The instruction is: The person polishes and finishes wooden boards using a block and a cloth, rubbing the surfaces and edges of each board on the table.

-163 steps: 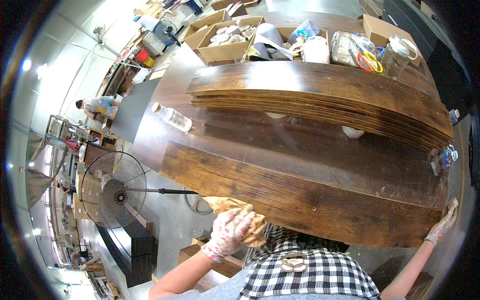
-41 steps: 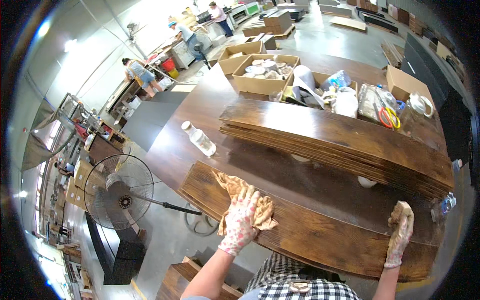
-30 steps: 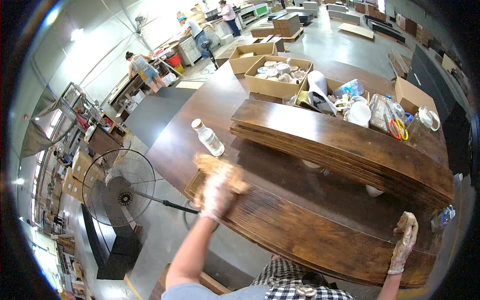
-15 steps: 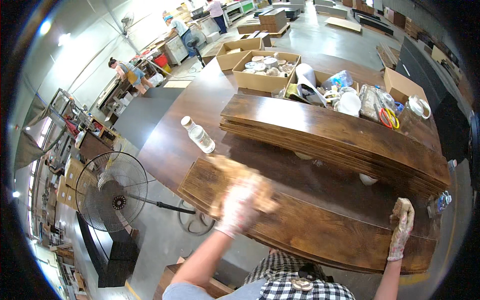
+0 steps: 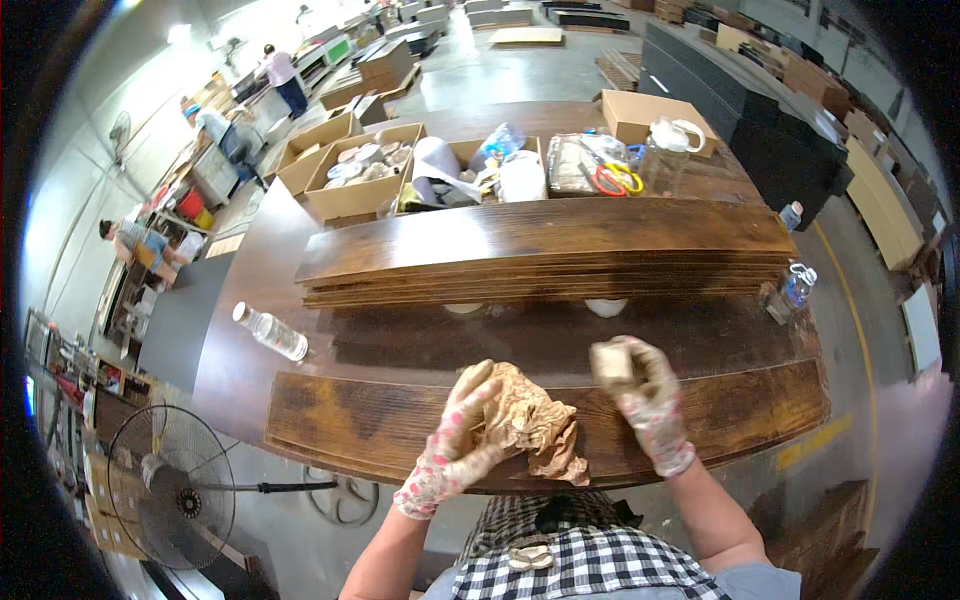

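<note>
Two dark brown wooden planks, one on the other, lie along the near edge of the table. My left hand, in a stained, dotted glove, is closed around a crumpled tan cloth or paper wad above the planks. Gloved too, my right hand pinches a small pale block over the planks' far edge. Beyond them rests a stack of similar brown planks. A clear bottle with a white cap stands on the table at the left.
Along the table's far side are a carton of tins and rolls, a clear jug and red and yellow scissors. Clear bottles sit at the right. A standing fan is at the left; several people work beyond.
My view has swung to the right. My left hand has brought the wad from the planks' left part to their middle; my right hand has left the right end with the block.
</note>
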Demonstrator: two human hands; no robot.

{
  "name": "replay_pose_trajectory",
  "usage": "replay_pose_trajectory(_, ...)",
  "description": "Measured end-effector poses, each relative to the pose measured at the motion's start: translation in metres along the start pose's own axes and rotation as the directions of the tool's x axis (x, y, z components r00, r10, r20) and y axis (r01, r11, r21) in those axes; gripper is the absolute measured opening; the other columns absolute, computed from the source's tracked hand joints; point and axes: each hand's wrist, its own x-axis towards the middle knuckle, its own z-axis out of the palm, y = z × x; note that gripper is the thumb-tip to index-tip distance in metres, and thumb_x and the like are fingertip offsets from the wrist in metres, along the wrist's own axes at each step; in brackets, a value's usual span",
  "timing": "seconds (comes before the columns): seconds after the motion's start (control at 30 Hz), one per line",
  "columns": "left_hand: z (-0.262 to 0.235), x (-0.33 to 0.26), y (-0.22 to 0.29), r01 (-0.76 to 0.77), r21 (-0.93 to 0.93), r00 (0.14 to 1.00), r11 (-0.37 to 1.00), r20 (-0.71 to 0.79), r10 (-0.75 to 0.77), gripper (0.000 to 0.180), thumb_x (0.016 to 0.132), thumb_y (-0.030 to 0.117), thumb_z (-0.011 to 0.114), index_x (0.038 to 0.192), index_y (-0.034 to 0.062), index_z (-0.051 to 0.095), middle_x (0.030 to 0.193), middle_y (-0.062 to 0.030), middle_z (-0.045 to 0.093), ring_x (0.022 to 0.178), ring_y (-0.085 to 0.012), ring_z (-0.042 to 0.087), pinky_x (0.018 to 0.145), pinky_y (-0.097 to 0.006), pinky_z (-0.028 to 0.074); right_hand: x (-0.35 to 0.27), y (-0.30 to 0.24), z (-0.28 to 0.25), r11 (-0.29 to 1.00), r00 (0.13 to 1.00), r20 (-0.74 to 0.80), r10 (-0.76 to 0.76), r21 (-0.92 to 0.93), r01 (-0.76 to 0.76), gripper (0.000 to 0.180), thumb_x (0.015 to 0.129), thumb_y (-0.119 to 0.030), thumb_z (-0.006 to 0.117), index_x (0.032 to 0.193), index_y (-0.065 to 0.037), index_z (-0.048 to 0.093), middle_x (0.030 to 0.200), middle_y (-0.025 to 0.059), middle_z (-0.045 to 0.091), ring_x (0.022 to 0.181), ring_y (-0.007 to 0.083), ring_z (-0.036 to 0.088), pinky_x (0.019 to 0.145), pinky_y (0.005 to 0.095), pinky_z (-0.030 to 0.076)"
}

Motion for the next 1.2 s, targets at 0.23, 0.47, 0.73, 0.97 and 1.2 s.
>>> replay_pose_trajectory(0.23,0.03,0.016,0.003,0.104,-0.178,0.991,0.978,-0.063,-0.117,0.098,0.076,0.033,0.081,0.15,0.0055,0.023,0.146,-0.015,0.033,0.134,-0.0281,0.037,0.11,-0.041,0.032,0.001,-0.02,0.041,1.0,0.991,0.135,0.015,0.003,-0.016,0.039,0.083,-0.002,0.068,0.12,-0.001,0.057,0.113,0.0112,0.061,0.103,0.0207,0.061,0.091,0.0329,0.05)
replay_pose_trajectory(0.47,-0.001,0.022,0.006,0.026,0.278,0.99,0.96,-0.14,0.013,0.054,0.075,0.024,0.081,0.121,0.0032,0.06,0.129,-0.0162,0.055,0.125,-0.0288,0.049,0.105,-0.041,0.038,0.009,-0.028,0.059,0.867,0.948,0.247,-0.201,-0.406,0.29,0.052,0.069,-0.012,0.076,0.117,-0.001,0.058,0.113,0.0177,0.061,0.107,0.0345,0.058,0.094,0.0436,0.047)
replay_pose_trajectory(0.73,-0.029,0.057,-0.033,0.131,-0.256,0.9,0.958,-0.373,-0.223,0.035,0.091,0.01,0.059,0.124,0.0002,0.053,0.11,-0.0076,0.062,0.098,-0.0145,0.058,0.09,-0.03,0.046,-0.022,0.006,0.088,0.618,0.926,0.378,0.02,-0.732,0.286,0.051,0.083,-0.033,0.059,0.127,-0.006,0.056,0.14,0.0186,0.048,0.134,0.0339,0.041,0.111,0.0514,0.026)
replay_pose_trajectory(0.97,-0.036,0.046,-0.057,0.285,-0.175,0.922,0.942,-0.218,-0.32,0.038,0.087,0.007,0.065,0.123,0.0001,0.053,0.112,-0.009,0.062,0.103,-0.0151,0.058,0.092,-0.03,0.047,-0.019,-0.026,-0.123,0.766,0.93,-0.367,0.004,-0.597,-0.239,0.021,0.095,-0.014,0.048,0.105,-0.002,0.062,0.099,0.012,0.066,0.087,0.0229,0.065,0.079,0.0335,0.054)
replay_pose_trajectory(1.2,-0.007,0.068,-0.028,0.259,-0.287,0.922,0.922,-0.211,-0.325,0.045,0.086,0.02,0.065,0.125,0.0022,0.051,0.11,-0.0075,0.06,0.097,-0.0153,0.057,0.09,-0.031,0.045,-0.012,-0.035,-0.085,0.277,0.931,0.068,-0.36,-0.945,0.176,0.01,0.079,-0.009,0.063,0.087,-0.01,0.068,0.09,0.0078,0.067,0.09,0.0226,0.064,0.081,0.0373,0.051)
